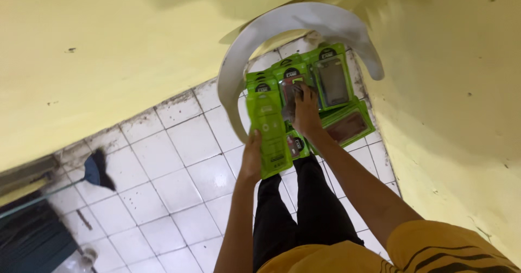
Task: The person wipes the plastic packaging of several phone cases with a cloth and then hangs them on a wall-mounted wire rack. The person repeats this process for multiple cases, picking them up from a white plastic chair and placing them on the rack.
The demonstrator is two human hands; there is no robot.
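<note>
While left hand [251, 159] grips, packet [268, 129] (green) rises.

— Where do the packets [325, 83] lie?
— Piled on the floor [179, 164] in the corner, under the curved board [282, 29].
— And the broom [97, 170]?
— Far left, on the floor beside the wall [81, 61].

Yellow walls [97, 50], white tiled floor [179, 181] with dark grout, dim light
</note>
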